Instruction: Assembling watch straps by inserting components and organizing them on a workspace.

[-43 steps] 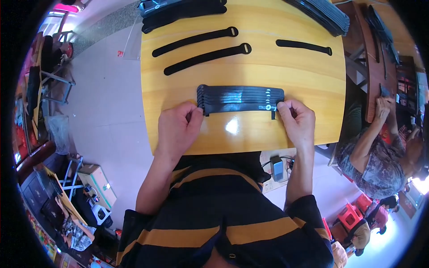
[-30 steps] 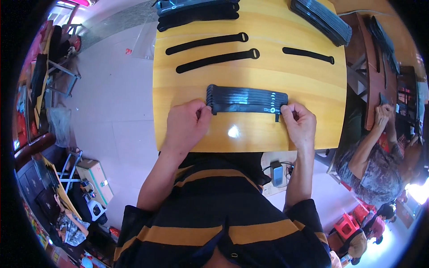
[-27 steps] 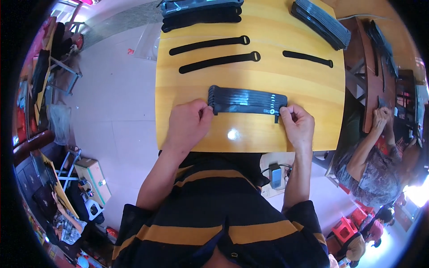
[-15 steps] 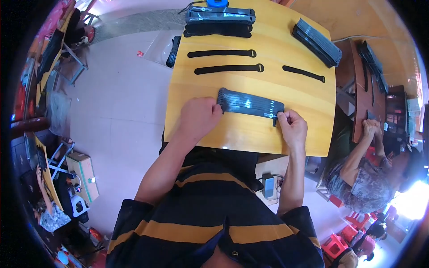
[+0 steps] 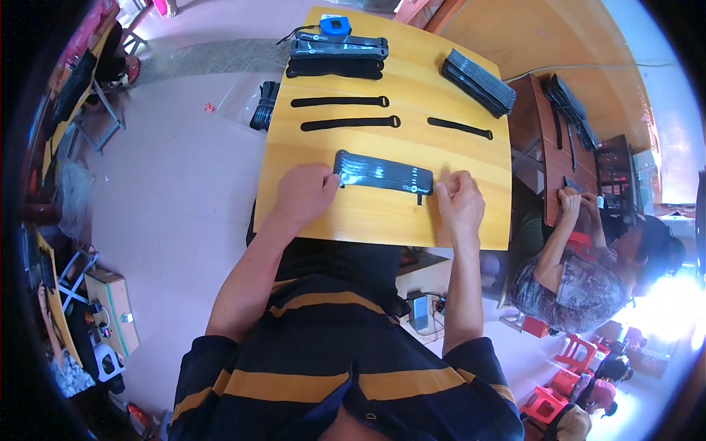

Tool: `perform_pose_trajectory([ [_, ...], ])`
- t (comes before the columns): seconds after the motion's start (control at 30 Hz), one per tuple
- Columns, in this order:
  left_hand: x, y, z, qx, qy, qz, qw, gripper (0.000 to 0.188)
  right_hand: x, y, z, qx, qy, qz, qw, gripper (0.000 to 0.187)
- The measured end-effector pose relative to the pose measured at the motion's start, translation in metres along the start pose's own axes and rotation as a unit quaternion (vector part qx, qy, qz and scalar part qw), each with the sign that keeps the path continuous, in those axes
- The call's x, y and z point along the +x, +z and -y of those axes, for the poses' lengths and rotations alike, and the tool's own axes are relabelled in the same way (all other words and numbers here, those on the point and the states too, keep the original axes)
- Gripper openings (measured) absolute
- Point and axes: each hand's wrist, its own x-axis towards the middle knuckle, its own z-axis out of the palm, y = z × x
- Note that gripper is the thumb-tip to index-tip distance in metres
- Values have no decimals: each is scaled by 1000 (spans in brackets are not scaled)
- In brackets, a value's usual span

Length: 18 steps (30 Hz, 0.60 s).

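A fanned stack of black straps in clear plastic sleeves [image 5: 382,173] lies across the yellow table in front of me. My left hand [image 5: 305,192] is closed at the stack's left end, thumb and fingers pinching its edge. Just off the right end, my right hand [image 5: 460,201] has its fingers curled in, with nothing visible in them. A short black tab [image 5: 420,199] sticks out under the stack's near right corner. Beyond lie three loose black straps with loop ends: an upper strap [image 5: 338,102], a lower strap [image 5: 349,124] and a right-hand strap [image 5: 460,128].
At the table's [image 5: 294,160] far left are piled packaged straps [image 5: 338,48], black straps [image 5: 334,68] and a blue tape-measure-like object [image 5: 334,26]. Another strap bundle [image 5: 478,83] lies far right. A co-worker [image 5: 570,283] handles something dark at a brown table [image 5: 548,158].
My right hand has let go of the stack's right end and drawn slightly away. My left hand stays at the left end. The whole view has shifted a little.
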Motion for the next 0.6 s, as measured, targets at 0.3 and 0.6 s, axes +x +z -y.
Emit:
perform_pose_trajectory([
  [0.3,11,-4,-30,-69,143,-221,962,13,20,51,94,-6,-223,-132,966,56],
  [0.6,55,43,-18,89,187,-229,951,5,39,111,110,23,-273,-87,958,60],
])
